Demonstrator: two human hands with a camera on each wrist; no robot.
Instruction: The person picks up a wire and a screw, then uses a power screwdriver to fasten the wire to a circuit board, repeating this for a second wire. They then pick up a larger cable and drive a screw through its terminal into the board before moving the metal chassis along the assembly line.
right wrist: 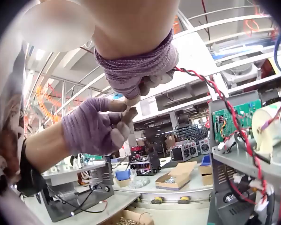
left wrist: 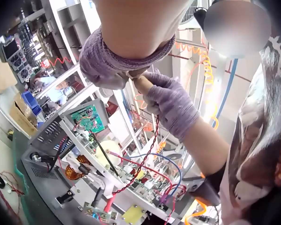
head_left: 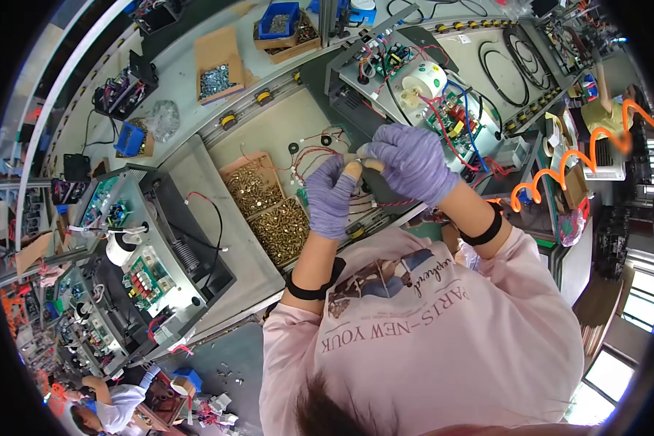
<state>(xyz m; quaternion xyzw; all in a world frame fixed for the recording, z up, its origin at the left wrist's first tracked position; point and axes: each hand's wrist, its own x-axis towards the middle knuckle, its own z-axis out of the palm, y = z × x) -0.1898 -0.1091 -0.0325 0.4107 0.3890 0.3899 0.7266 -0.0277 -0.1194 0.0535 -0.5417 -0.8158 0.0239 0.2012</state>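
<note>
Both hands wear purple knit gloves with pale fingertips and meet in front of the chest. From the curled fingers of the right hand (head_left: pixel 413 161) runs a twisted red-and-black wire (right wrist: pixel 210 84), which leads down to an electrical unit (right wrist: pixel 235 119). The left hand (head_left: pixel 331 195) has its fingers bent, thumb and forefinger pinching right at the right hand's fingertips (right wrist: pixel 132 100). What they pinch is small and mostly covered; I cannot tell its kind. In the left wrist view the same wire (left wrist: pixel 154 129) hangs below the right hand (left wrist: pixel 172 104). A white cylinder (head_left: pixel 423 78) and circuit board (head_left: pixel 461 116) sit on the unit.
Below the left hand stand cardboard trays of brass-coloured fasteners (head_left: pixel 280 231). Loose red wires (head_left: pixel 309 156) lie beside them. Another opened unit (head_left: pixel 149 269) stands at left. A roller-edged line (head_left: pixel 261 94) runs behind, with a box of screws (head_left: pixel 218 78). An orange coiled hose (head_left: pixel 559 171) hangs at right.
</note>
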